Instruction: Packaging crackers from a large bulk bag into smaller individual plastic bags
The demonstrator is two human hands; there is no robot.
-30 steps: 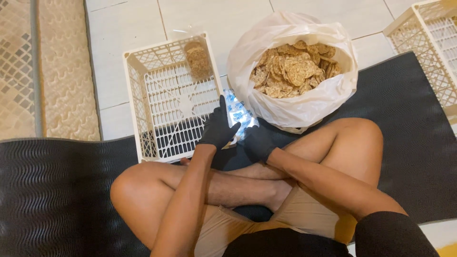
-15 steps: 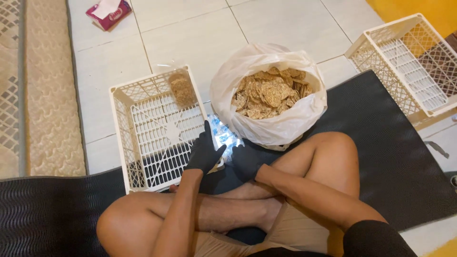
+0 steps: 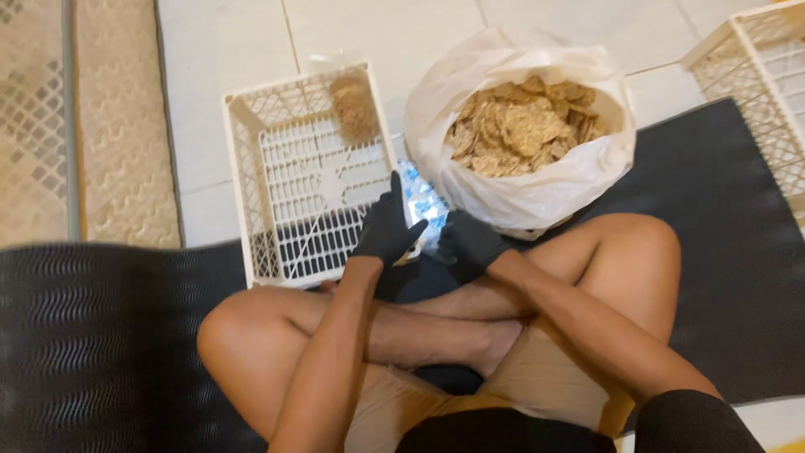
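Note:
I sit cross-legged on a black mat, both hands in black gloves. My left hand [image 3: 386, 226] and my right hand [image 3: 466, 243] meet over a stack of small clear plastic bags with blue print [image 3: 422, 200], lying between the crate and the big bag. Both hands touch the stack; whether either grips a bag is unclear. A white plastic crate [image 3: 243, 168] stands to the left with one filled packet of brown crackers [image 3: 354, 105] at its far corner. A large white plastic bag [image 3: 537, 197] full of round brown crackers [image 3: 524, 126] stands to the right.
A second white crate [image 3: 759, 92] stands at the far right on the mat's edge. The black ribbed mat [image 3: 92, 344] covers the near floor. White floor tiles [image 3: 226, 50] lie beyond, and a beige patterned rug [image 3: 84, 126] runs along the left.
The view shifted as my head moved: a tissue box seen at top left half a second ago is out of frame. My hands stay at the stack of small bags.

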